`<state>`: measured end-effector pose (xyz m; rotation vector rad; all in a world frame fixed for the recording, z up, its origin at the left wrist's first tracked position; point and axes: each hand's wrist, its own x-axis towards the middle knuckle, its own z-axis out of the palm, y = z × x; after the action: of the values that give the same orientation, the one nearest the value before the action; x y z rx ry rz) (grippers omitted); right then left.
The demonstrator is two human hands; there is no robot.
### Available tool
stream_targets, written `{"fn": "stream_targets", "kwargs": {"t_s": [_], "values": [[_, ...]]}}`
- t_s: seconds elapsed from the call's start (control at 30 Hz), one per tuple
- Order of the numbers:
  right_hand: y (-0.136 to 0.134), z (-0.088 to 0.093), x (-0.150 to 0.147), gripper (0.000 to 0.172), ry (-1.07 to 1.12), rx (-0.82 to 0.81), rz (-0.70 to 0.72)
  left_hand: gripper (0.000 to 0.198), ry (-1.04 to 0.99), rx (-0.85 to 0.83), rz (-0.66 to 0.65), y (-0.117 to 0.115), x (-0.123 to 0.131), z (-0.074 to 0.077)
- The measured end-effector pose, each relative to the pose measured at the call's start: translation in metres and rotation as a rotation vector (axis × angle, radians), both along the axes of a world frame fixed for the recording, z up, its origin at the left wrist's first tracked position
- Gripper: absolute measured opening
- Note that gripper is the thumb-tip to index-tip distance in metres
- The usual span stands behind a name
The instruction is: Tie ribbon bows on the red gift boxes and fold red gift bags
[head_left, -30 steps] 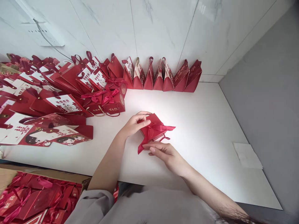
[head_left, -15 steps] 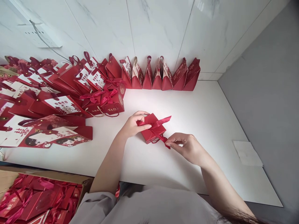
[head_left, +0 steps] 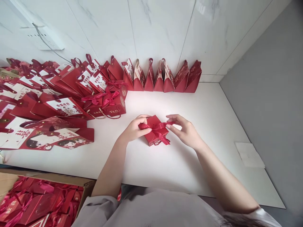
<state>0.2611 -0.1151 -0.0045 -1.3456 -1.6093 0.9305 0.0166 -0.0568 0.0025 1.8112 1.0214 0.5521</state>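
Note:
A small red gift box [head_left: 154, 120] sits on the white table in front of me, with a thin cord handle at its near side. Across its top runs a crimson ribbon [head_left: 159, 127] tied at the middle, one tail hanging towards the near right corner. My left hand [head_left: 135, 128] is at the box's left side, its thumb pressing the ribbon near the knot and its fingers closed round a loop. On the right, my right hand [head_left: 183, 127] has the other ribbon tail between thumb and fingertips.
Several red gift bags [head_left: 181, 80] line the tiled wall. More bags [head_left: 63, 108] and ribboned boxes [head_left: 115, 105] crowd the left. A cardboard carton [head_left: 88, 189] of red boxes stands at lower left. White paper [head_left: 249, 154] lies at the right edge.
My right hand has moved up from the near ribbon tail to the far right one. That near tail now lies loose across the box's corner. The left hand stays almost in place.

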Motion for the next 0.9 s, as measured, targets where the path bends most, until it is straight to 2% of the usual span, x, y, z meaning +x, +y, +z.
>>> {"fn": "stream_targets", "kwargs": {"t_s": [0.07,0.13,0.23,0.4,0.53,0.77,0.9], "values": [[-0.006,0.001,-0.003,0.012,0.001,0.068,-0.037,0.026,0.014,0.021,0.019,-0.001,0.0,0.0],[-0.016,0.004,-0.005,0.009,-0.04,0.139,-0.045,0.027,0.026,0.049,0.036,-0.001,0.001,-0.001],[-0.033,0.01,-0.007,0.008,-0.113,0.187,0.026,0.03,0.05,0.083,0.066,-0.003,0.002,0.0],[-0.053,0.015,-0.009,0.011,-0.169,0.089,0.112,0.033,0.097,0.152,0.111,-0.007,0.007,0.002],[-0.061,0.012,-0.017,0.009,-0.129,0.004,0.152,0.033,0.132,0.179,0.145,-0.012,0.013,0.003],[-0.064,0.002,-0.052,0.01,0.032,-0.047,0.228,0.032,0.116,0.152,0.182,-0.017,0.016,0.003],[-0.06,-0.001,-0.056,0.01,0.032,-0.067,0.247,0.03,0.043,0.095,0.187,-0.017,0.016,0.001]]}}
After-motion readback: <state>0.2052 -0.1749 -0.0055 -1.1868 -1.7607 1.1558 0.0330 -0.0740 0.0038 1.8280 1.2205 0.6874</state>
